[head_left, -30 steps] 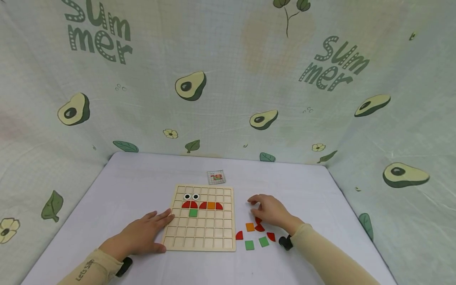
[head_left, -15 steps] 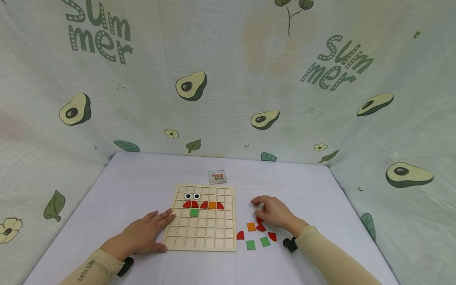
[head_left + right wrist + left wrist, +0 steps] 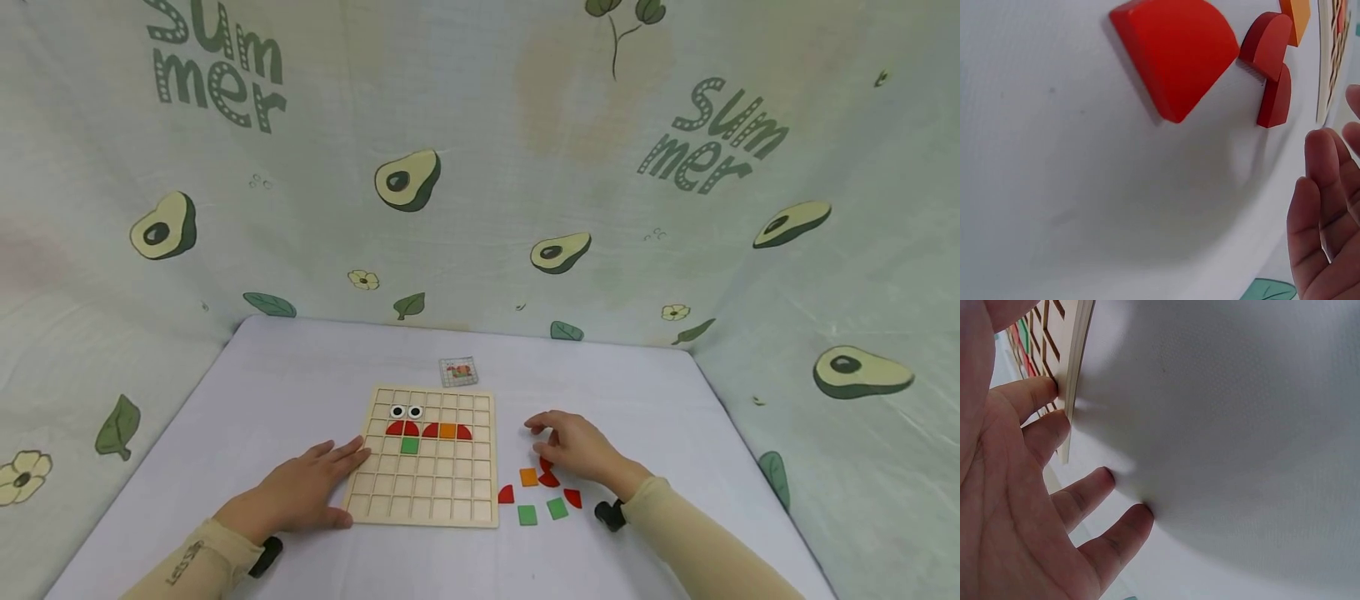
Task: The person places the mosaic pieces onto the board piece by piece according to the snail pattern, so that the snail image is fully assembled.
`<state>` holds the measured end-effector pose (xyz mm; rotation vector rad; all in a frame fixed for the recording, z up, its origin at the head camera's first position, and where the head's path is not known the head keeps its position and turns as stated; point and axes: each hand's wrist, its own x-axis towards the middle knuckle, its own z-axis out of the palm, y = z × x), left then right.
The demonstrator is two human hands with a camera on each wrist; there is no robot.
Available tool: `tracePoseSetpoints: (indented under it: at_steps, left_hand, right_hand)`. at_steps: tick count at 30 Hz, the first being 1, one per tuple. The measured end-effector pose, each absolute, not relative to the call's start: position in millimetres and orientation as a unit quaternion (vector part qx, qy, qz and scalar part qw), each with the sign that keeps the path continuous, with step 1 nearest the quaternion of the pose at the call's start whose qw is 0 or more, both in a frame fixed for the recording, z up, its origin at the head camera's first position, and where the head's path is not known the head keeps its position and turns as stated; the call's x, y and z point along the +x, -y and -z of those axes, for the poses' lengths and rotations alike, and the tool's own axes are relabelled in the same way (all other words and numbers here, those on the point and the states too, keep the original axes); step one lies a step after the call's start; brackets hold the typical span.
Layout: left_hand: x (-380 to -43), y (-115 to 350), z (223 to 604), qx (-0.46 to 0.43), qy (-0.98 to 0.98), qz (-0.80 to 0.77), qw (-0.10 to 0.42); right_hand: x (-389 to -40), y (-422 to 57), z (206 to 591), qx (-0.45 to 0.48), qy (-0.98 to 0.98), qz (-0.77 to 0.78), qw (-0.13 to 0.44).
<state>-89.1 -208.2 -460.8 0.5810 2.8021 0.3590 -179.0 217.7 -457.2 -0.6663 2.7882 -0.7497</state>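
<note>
The gridded wooden board (image 3: 427, 487) lies on the bench (image 3: 615, 383) between the two hands, directly to the right of the left hand (image 3: 300, 493). That hand has its fingers spread and nearly straight: two fingertips touch the board's left edge, and the other two seen in the left wrist view reach down to the bench just outside it. The right hand (image 3: 576, 447) hovers off the board's right side, fingers gently bent, thumb and forefinger apart with nothing between them. Nearest to it are two red quarter-round pieces (image 3: 549, 479), touching each other just below the thumb and partly covered by the hand in the head view; in the right wrist view they lie a little way from its fingertips. An orange square (image 3: 528, 477) sits just beside this pair, on the side toward the board. Closer to the person lie another red quarter (image 3: 573, 498) by the right wrist, two green squares (image 3: 527, 515), and a further red quarter (image 3: 506, 494) near the board's right edge. On the board, two round eye pieces (image 3: 407, 412) sit above a row of red quarters (image 3: 411, 428) and one orange tile (image 3: 447, 431), with a green tile (image 3: 409, 446) below. A small picture card (image 3: 458, 372) lies beyond the board's far edge.
</note>
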Motion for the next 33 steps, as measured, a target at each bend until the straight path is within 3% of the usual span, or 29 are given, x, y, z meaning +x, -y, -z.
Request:
tracePoseSetpoints:
  at_steps: [33]
  left_hand:
    - [-92, 208, 461, 0.207, -0.964, -0.112, 0.125]
  right_hand:
    - [-161, -227, 458, -0.252, -0.932, 0.243, 0.098]
